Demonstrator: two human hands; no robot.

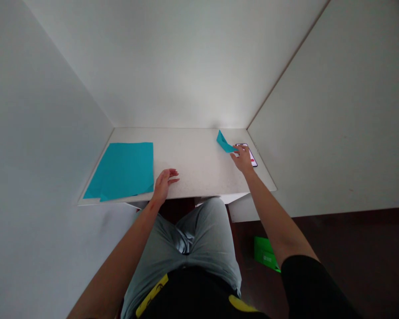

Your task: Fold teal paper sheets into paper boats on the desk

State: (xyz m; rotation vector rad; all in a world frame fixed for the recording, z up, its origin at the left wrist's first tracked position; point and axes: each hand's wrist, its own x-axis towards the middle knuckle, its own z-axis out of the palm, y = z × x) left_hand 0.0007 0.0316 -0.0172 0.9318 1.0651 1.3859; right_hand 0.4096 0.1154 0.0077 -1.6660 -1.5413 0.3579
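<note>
A folded blue paper boat (225, 143) is at the back right of the white desk (189, 155). My right hand (242, 157) pinches its near right tip between thumb and fingers. Partly under that hand lies a phone (253, 157) with a lit screen. Near the desk's front edge my left hand (165, 181) hovers or rests with fingers apart, holding nothing. Just to its left are blue paper sheets (128, 168), loosely stacked and slightly fanned at the left end of the desk.
White walls (179, 66) enclose the desk at the back and both sides. My legs (202, 235) are under the front edge. A green box or bag (265, 253) sits on the dark floor at the lower right.
</note>
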